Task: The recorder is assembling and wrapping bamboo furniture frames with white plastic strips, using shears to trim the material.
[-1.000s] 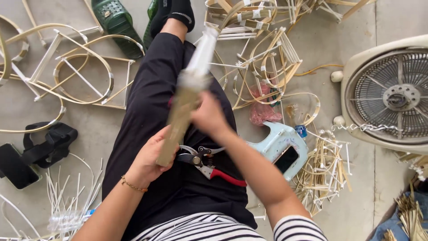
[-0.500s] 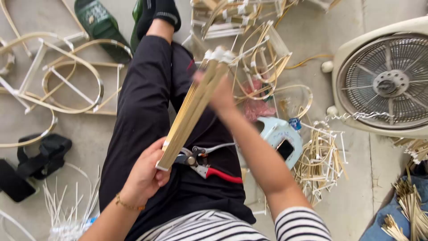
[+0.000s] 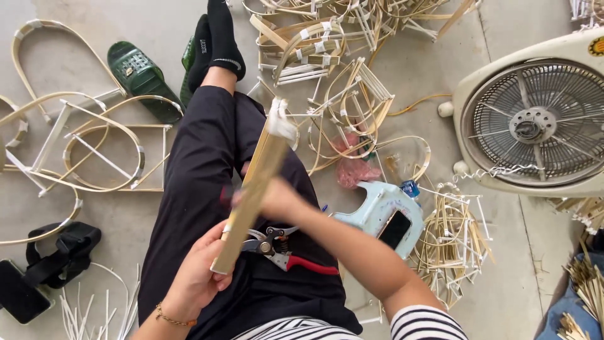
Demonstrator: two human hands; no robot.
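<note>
A bundle of flat bamboo strips (image 3: 256,175), taped white at its far end, slants over my lap. My left hand (image 3: 200,272) grips its near end. My right hand (image 3: 275,199) is wrapped around the middle of the bundle and looks blurred. Red-handled pruning shears (image 3: 284,250) lie on my black trousers just under the bundle, between my two hands.
Bent bamboo frames (image 3: 100,141) lie on the concrete floor at left, a tangled pile (image 3: 343,94) at top. A pale blue stool with a phone (image 3: 393,230) is at right, beyond it a box fan (image 3: 535,123). Green sandals (image 3: 141,79) lie near my foot.
The bundle has tilted from upright to slanting left over my lap. My right hand has slid from its far end down to its middle. My left hand keeps the near end.
</note>
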